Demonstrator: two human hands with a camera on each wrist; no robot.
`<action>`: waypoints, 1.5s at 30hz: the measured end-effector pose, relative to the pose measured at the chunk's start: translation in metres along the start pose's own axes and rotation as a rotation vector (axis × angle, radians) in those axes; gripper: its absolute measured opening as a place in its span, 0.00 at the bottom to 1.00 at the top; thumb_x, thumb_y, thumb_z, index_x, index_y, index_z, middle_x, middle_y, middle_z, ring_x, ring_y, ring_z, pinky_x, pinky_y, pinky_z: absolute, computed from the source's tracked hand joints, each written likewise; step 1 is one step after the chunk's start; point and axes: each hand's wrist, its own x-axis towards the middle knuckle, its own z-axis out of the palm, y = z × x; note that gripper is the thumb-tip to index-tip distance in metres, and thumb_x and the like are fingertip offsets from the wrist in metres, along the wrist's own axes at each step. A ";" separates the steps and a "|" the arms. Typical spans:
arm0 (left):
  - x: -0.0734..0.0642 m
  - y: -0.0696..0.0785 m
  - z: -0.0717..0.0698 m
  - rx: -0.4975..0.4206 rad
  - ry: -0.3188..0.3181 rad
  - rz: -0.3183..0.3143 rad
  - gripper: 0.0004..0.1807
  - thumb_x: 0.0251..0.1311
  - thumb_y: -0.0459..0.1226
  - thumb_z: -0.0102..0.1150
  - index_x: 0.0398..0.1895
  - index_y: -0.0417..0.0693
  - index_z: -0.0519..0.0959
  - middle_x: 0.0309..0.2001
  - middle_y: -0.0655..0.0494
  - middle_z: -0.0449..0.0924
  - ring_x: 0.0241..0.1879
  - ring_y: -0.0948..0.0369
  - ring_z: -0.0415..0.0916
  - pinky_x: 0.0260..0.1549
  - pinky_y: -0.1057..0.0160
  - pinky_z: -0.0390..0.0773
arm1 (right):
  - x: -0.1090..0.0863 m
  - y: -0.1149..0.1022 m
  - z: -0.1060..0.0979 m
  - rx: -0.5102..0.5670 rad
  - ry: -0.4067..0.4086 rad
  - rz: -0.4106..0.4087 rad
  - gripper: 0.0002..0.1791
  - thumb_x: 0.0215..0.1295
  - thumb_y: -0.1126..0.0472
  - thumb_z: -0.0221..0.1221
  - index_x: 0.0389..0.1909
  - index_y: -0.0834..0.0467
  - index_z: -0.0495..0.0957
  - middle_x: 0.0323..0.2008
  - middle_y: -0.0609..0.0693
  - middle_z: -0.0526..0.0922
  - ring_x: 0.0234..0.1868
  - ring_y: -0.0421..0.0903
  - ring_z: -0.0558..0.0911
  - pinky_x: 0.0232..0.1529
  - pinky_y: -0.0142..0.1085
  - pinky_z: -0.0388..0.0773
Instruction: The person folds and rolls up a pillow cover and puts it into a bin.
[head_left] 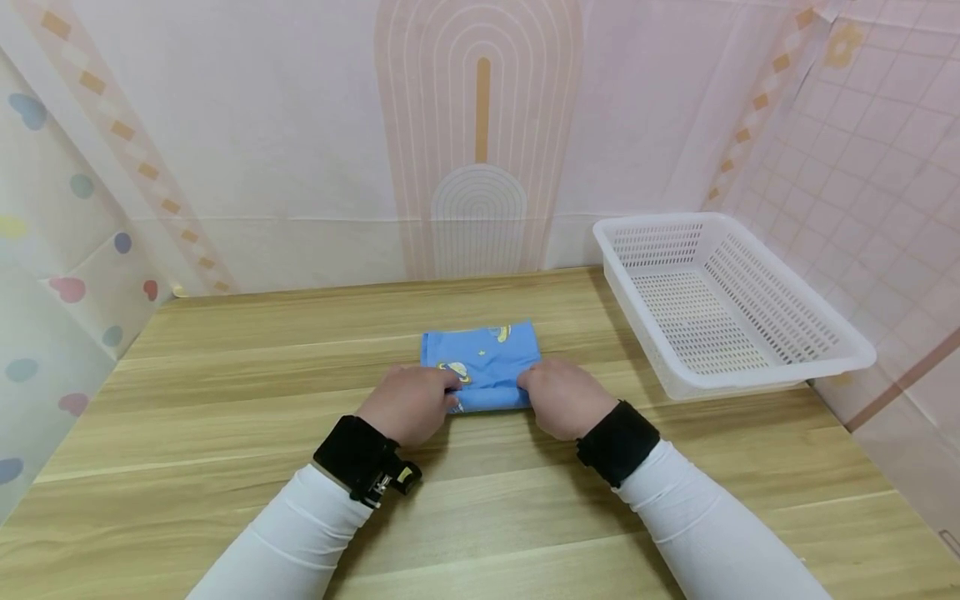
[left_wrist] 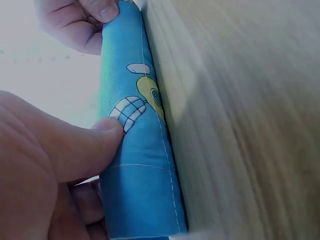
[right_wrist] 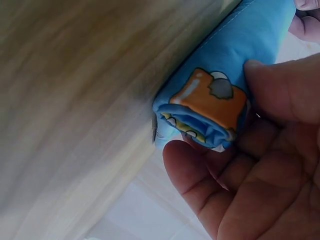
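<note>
A blue cloth (head_left: 487, 354) with cartoon prints lies on the wooden table, its near edge rolled into a tube. My left hand (head_left: 412, 402) pinches the left end of the roll, the thumb pressing on top in the left wrist view, where stitching runs along the blue roll (left_wrist: 135, 185). At the other end my right hand (head_left: 564, 398) grips the roll between thumb and fingers. The right wrist view shows the open end of the rolled cloth (right_wrist: 200, 115), with layers curled inside and an orange print. Beyond the roll, the far part of the cloth lies flat.
A white perforated plastic basket (head_left: 678, 379) stands at the right rear of the wooden table (head_left: 262, 400). Behind the table hangs a pink patterned wall cloth (head_left: 300, 150). A dotted sheet (head_left: 67, 250) borders the left side.
</note>
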 end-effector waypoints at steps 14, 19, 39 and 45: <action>0.001 -0.004 0.002 -0.044 -0.005 -0.011 0.13 0.78 0.42 0.57 0.55 0.50 0.87 0.48 0.57 0.90 0.50 0.54 0.87 0.60 0.39 0.78 | 0.001 -0.001 0.002 0.056 -0.025 0.065 0.11 0.69 0.75 0.59 0.48 0.63 0.83 0.45 0.57 0.88 0.47 0.52 0.85 0.55 0.47 0.84; 0.003 -0.003 0.003 -0.060 0.004 -0.015 0.10 0.77 0.42 0.57 0.47 0.52 0.87 0.39 0.60 0.88 0.39 0.60 0.83 0.54 0.44 0.80 | 0.002 -0.003 0.003 0.093 0.002 0.108 0.11 0.69 0.74 0.60 0.48 0.60 0.79 0.41 0.55 0.87 0.40 0.48 0.83 0.48 0.45 0.84; 0.002 0.006 0.002 -0.003 0.101 -0.062 0.04 0.68 0.43 0.69 0.40 0.56 0.87 0.39 0.61 0.87 0.41 0.60 0.83 0.48 0.47 0.80 | 0.002 -0.005 0.001 0.019 0.129 0.068 0.08 0.67 0.73 0.64 0.38 0.59 0.88 0.38 0.53 0.87 0.41 0.48 0.84 0.49 0.41 0.84; 0.001 0.010 0.003 0.043 0.169 -0.018 0.08 0.64 0.39 0.73 0.30 0.61 0.83 0.34 0.65 0.84 0.36 0.63 0.79 0.43 0.50 0.75 | 0.004 -0.005 -0.001 0.012 0.107 0.071 0.09 0.68 0.73 0.63 0.38 0.59 0.89 0.38 0.52 0.88 0.41 0.47 0.85 0.48 0.41 0.85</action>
